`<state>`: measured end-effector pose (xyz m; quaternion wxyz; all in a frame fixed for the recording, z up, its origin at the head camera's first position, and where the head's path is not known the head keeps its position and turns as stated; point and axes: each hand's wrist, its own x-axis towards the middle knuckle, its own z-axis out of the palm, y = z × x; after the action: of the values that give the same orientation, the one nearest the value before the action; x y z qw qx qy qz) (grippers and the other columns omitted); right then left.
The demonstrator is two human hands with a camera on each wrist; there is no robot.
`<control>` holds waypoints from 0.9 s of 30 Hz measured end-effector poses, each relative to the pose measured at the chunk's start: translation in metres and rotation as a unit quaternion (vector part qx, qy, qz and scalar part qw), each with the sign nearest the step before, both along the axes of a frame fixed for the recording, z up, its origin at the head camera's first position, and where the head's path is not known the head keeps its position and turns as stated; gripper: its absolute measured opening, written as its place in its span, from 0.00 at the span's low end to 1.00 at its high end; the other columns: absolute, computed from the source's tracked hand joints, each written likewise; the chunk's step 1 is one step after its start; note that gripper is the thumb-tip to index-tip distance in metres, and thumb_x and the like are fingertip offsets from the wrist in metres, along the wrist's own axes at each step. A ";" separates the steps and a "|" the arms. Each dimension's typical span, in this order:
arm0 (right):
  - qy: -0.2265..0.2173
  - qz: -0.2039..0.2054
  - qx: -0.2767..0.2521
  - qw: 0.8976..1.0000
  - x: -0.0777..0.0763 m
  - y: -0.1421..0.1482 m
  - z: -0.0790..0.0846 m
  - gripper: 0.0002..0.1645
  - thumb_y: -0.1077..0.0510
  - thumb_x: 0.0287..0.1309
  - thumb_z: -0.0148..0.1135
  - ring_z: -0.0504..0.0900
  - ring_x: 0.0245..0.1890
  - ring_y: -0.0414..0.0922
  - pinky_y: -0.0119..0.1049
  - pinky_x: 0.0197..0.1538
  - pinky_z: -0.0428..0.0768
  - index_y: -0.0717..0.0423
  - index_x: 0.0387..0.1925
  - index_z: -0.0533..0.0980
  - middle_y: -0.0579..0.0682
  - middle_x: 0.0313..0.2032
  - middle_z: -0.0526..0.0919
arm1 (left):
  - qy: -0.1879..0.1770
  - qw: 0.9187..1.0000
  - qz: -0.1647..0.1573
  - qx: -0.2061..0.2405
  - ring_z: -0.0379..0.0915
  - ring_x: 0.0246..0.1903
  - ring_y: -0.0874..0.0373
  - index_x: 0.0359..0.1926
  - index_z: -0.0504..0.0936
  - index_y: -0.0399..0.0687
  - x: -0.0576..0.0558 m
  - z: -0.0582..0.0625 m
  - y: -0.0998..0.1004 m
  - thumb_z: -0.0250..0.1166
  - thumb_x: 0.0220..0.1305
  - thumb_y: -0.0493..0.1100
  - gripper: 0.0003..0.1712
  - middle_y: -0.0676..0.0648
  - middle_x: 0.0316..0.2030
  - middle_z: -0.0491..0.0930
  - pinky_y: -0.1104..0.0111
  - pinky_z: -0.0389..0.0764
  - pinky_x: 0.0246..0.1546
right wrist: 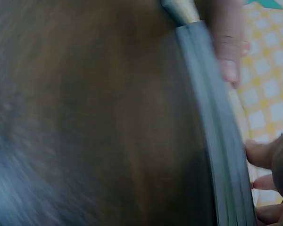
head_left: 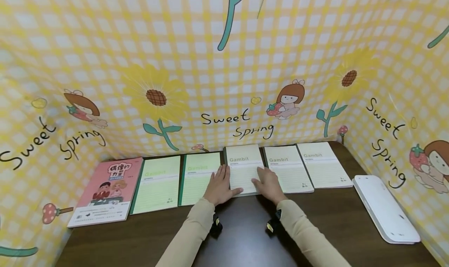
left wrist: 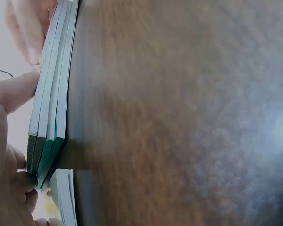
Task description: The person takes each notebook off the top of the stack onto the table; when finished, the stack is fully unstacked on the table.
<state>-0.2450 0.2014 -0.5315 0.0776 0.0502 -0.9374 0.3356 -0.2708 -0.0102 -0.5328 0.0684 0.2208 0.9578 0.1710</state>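
Observation:
Both hands are at a cream "Gambit" notebook (head_left: 242, 160) in the middle of a row along the back of the table. It tops a stack of several notebooks (left wrist: 49, 99), whose dark and green spines show in the left wrist view. My left hand (head_left: 219, 185) lies at its left side, fingers straight, thumb extended along the front edge. At the right part of the cover, my right hand (head_left: 268, 184) rests with extended fingers, its thumb toward the left thumb. In the right wrist view the stack's page edges (right wrist: 217, 127) look nearly even.
Two green notebooks (head_left: 156, 185) (head_left: 200, 177) and a pink book (head_left: 108, 189) lie to the left. Two cream notebooks (head_left: 287, 169) (head_left: 324, 163) lie to the right. A white flat case (head_left: 386, 208) sits at the right edge; a yellow checked cloth (head_left: 224, 76) surrounds the table (head_left: 242, 236).

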 end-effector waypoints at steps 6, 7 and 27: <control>-0.015 -0.026 -0.029 0.999 0.001 -0.005 -0.004 0.33 0.56 0.61 0.64 0.71 0.60 0.69 0.63 0.61 0.68 0.66 0.64 0.69 0.71 0.61 0.71 | 0.000 1.000 0.004 0.004 0.38 0.76 0.44 0.75 0.44 0.36 0.000 0.001 0.002 0.53 0.62 0.73 0.59 0.37 0.76 0.44 0.45 0.46 0.72; -0.017 -0.025 -0.029 0.999 0.001 -0.005 -0.004 0.33 0.55 0.62 0.64 0.70 0.60 0.69 0.64 0.60 0.68 0.66 0.64 0.69 0.71 0.61 0.71 | -0.002 1.000 0.005 0.006 0.38 0.76 0.44 0.75 0.44 0.36 0.000 0.001 0.001 0.53 0.62 0.73 0.59 0.37 0.76 0.44 0.45 0.46 0.72; -0.015 -0.012 0.029 0.999 -0.001 -0.001 -0.004 0.34 0.53 0.63 0.63 0.69 0.62 0.68 0.60 0.63 0.68 0.68 0.64 0.68 0.69 0.61 0.73 | -0.063 0.979 0.083 0.177 0.36 0.75 0.37 0.72 0.50 0.28 0.003 0.011 0.028 0.60 0.65 0.57 0.50 0.28 0.73 0.44 0.46 0.49 0.72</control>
<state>-0.2463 0.2005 -0.5351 0.0658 0.0363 -0.9484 0.3081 -0.2676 0.0181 -0.5214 0.0738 0.1375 0.9211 0.3566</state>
